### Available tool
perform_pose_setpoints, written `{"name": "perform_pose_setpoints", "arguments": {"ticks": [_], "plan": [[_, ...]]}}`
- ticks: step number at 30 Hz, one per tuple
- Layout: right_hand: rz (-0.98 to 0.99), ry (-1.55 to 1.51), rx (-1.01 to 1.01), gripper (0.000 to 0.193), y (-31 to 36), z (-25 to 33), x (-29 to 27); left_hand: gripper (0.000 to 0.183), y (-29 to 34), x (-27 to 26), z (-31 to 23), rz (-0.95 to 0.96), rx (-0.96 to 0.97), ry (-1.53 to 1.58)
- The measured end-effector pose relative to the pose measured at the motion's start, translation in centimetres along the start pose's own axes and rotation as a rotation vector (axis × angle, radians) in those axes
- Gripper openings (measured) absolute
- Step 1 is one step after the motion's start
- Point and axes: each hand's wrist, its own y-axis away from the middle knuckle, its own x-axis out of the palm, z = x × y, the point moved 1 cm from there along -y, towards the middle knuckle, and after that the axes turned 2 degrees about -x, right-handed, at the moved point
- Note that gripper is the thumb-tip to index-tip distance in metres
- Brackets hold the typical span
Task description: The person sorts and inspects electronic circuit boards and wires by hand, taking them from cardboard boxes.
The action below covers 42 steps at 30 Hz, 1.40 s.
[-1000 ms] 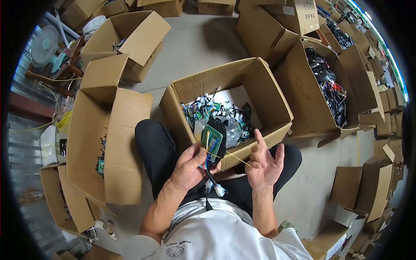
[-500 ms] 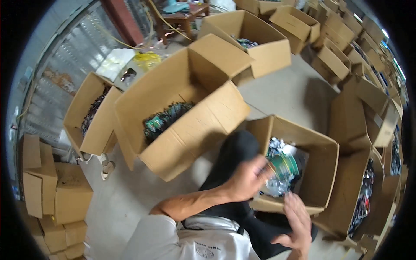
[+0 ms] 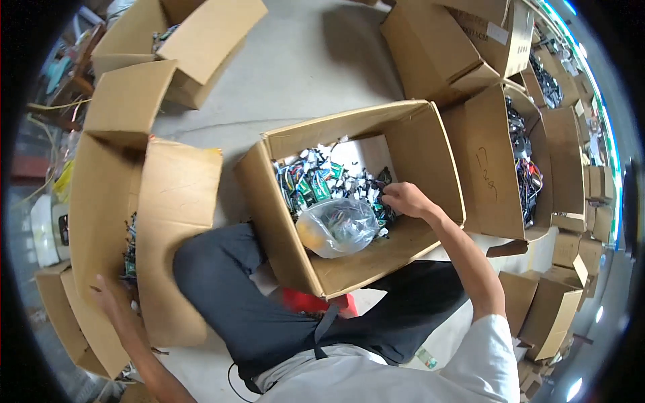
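Note:
In front of me stands an open cardboard box [image 3: 356, 270] holding a heap of small green circuit boards [image 3: 319, 190] with coloured wires and white plugs. My right hand [image 3: 406, 199] is inside this box, fingers closed at the heap's right edge beside dark wires [image 3: 384, 176]. What they pinch is hidden. A clear plastic bag [image 3: 342, 228] with something yellowish in it lies at the near side of the heap. My left hand [image 3: 114, 305] reaches over the tall cardboard box [image 3: 176, 269] at the left, fingers apart and nothing seen in them. Dark wired parts [image 3: 130, 252] show inside it.
At the right, another open box [image 3: 480, 164] holds black cables [image 3: 527, 188]. More cartons [image 3: 554, 302] are stacked along the right side. A box [image 3: 201, 43] stands at the far left. Beneath the middle box, between my legs, a red thing [image 3: 302, 300] shows.
The view has swung right. My right hand has gone into the middle box, and my left hand has moved from above that box to the left box. The blurred green item is no longer seen there.

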Motion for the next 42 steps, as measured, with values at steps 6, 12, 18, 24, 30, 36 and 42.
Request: {"name": "perform_pose_setpoints", "arguments": {"ticks": [6,12,18,24,30,36,42], "plan": [[-0.069,0.329,0.113,0.025,-14.2,-8.3,8.2,0.038,25.3,7.0,-11.4,0.155,1.088,-0.496],[-0.16,0.421,-0.069,0.034,-19.0,-11.5,12.0,0.029,27.5,8.6,-11.6,0.173,1.091,-0.465],[-0.352,-0.019,0.035,0.027,-13.2,-15.0,5.9,0.023,28.3,9.8,-12.3,0.211,1.145,-0.436],[-0.421,-0.474,0.214,0.021,-1.7,-10.5,-2.8,0.019,32.0,10.1,-12.9,0.258,1.173,-0.213],[-0.594,-0.428,-0.317,0.022,11.5,4.8,-3.7,0.06,44.8,21.2,-8.1,1.547,-0.667,0.539],[-0.563,0.192,-1.158,0.038,15.3,9.8,0.1,0.035,43.1,23.5,-9.7,1.532,-0.808,0.672],[-0.13,0.12,0.246,0.031,-6.7,-11.1,3.8,0.048,39.1,22.7,-11.4,1.279,-0.438,0.68]]}}
